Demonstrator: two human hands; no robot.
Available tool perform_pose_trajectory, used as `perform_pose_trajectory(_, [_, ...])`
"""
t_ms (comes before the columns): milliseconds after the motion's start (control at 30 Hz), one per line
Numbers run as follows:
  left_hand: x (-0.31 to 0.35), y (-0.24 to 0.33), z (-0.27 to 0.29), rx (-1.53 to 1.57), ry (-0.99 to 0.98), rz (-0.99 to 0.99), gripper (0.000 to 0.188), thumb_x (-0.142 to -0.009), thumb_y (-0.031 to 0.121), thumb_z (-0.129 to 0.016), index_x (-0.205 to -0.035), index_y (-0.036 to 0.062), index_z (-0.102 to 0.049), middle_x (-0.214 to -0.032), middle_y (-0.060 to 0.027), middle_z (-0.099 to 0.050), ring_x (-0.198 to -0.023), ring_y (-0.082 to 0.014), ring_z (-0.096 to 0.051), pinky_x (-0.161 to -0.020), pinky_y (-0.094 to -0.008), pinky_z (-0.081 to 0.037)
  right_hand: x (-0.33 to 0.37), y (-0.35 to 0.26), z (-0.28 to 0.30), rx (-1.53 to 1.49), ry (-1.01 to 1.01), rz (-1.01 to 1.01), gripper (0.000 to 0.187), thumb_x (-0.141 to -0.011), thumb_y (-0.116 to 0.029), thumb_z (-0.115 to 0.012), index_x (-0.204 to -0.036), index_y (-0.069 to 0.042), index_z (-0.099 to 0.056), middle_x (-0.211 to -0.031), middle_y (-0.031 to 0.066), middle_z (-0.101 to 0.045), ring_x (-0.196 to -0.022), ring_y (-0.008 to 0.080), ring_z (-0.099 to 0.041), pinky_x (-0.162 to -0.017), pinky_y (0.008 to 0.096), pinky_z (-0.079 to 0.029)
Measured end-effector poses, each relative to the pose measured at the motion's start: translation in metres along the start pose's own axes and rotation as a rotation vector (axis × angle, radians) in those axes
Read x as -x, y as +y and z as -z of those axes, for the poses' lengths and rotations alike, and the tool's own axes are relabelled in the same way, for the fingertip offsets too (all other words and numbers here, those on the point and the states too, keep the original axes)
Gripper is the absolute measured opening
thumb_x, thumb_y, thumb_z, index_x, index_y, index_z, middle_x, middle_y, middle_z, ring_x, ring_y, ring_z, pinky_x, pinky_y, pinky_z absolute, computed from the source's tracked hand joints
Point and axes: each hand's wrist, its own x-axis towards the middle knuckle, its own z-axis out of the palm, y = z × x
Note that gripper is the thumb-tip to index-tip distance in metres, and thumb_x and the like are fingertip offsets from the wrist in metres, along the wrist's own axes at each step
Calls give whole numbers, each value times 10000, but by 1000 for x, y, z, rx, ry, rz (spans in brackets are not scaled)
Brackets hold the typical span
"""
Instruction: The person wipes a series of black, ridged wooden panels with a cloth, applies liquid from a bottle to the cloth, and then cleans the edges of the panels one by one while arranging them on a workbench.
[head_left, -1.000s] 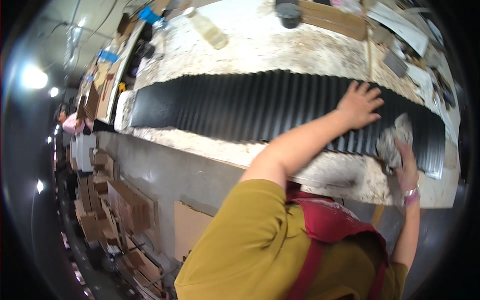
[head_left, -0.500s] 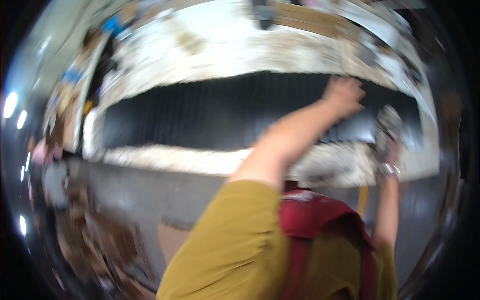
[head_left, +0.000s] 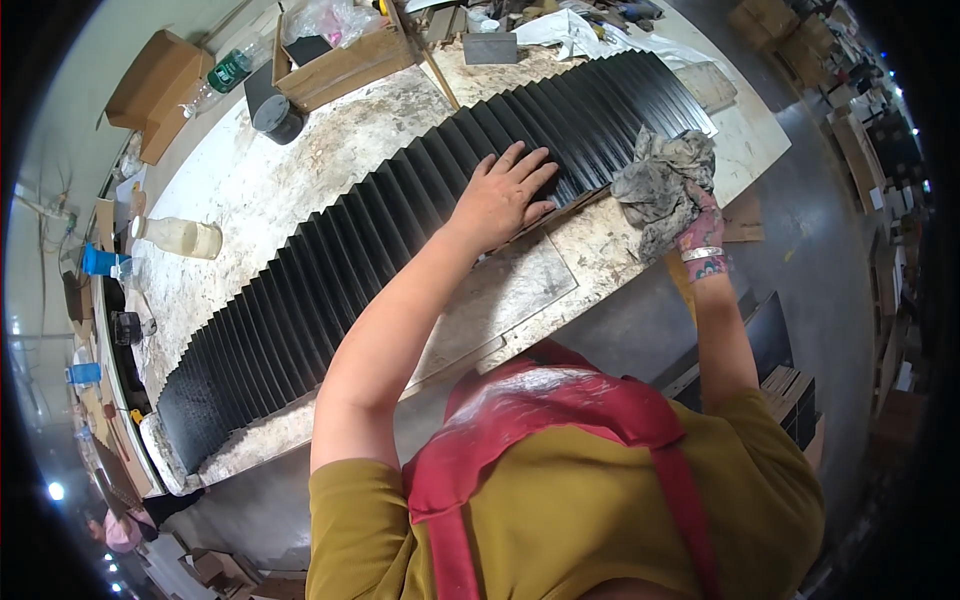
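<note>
A long black pleated bellows cover (head_left: 330, 255) stretches across the worktable, curving from the lower left to the upper right. My left hand (head_left: 505, 195) lies on its folds near the middle, fingers spread, palm down. At the right part of the bellows, my right hand (head_left: 703, 225), in a pink patterned glove, grips a crumpled, stained grey rag (head_left: 655, 185). The rag touches the near edge of the bellows and hides most of the right fingers.
The stained white table (head_left: 270, 180) carries a wooden box (head_left: 350, 75) of plastic bags, a dark round tub (head_left: 277, 120), a grey block (head_left: 490, 48) and a whitish bottle (head_left: 180, 237). An open cardboard box (head_left: 160, 95) stands far left.
The view has turned, so the bellows now slants up to the right, and blur has gone. My left hand has come down flat on the folds. The rag stays in my right hand.
</note>
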Motion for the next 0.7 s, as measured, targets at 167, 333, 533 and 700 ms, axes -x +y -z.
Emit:
perform_pose_trajectory(167, [-10, -5, -7, -37, -39, -21, 505, -931, 411, -545, -1336, 114, -491, -1460, -82, -407, -1364, -324, -348, -1077, -513, -316, -15, 32, 45, 30, -38, -70, 432, -904, -230, -487, -1227, 46, -567, -1228, 160, -605, -1125, 342, -575, -1007, 447, -451])
perform_pose_trajectory(333, [1, -16, -1, -34, 70, -61, 447, -884, 382, -587, -1227, 97, -572, -1377, -105, -497, -1273, -315, -453, -1015, -468, -376, 3, 18, -5, -70, -86, -243, 354, -853, -101, -584, -1180, 34, -599, -1208, 115, -616, -1103, 283, -589, -974, 382, -478])
perform_pose_trajectory(533, [-22, -7, -15, -76, -27, -21, 491, -863, 517, -555, -1181, 147, -603, -1213, -48, -563, -1138, -255, -520, -920, -436, -410, -44, 19, 67, 25, 12, -332, 600, -849, -435, -542, -1301, -41, -556, -1423, 164, -448, -1293, 365, -429, -1081, 536, -350])
perform_pose_trajectory(700, [3, -8, -29, 13, 152, -12, 547, -879, 468, -563, -1306, 129, -518, -1386, -127, -443, -1278, -362, -419, -1017, -488, -357, -32, 0, 23, 117, -80, -237, 450, -930, -242, -460, -1286, 20, -543, -1349, 172, -515, -1216, 329, -510, -1054, 463, -399])
